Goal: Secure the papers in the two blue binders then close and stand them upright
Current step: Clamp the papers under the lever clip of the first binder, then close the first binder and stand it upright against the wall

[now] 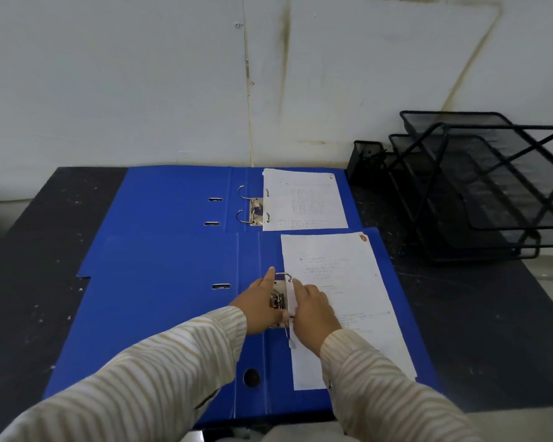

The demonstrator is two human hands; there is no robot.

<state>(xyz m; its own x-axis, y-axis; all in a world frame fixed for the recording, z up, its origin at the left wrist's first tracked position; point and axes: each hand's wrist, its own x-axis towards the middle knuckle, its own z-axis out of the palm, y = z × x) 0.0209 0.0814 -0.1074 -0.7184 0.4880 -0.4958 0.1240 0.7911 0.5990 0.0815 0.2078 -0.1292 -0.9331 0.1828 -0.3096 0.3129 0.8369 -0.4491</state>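
dark table (45,250), surface scuffed with pale specks. far blue binder (173,199) lies open flat against the back edge. near blue binder (160,298) lies open flat, reaches the front edge, its far edge overlapping the far one. black mesh tray rack (479,186) at back right corner, small black mesh holder (364,161) just beside its left side.

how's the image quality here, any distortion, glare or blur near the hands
Head view: wide-angle bending bows the table edges and black mesh tray; light is flat and dim, no glare; left hand and right hand are slightly soft, and the paper text is unreadable.
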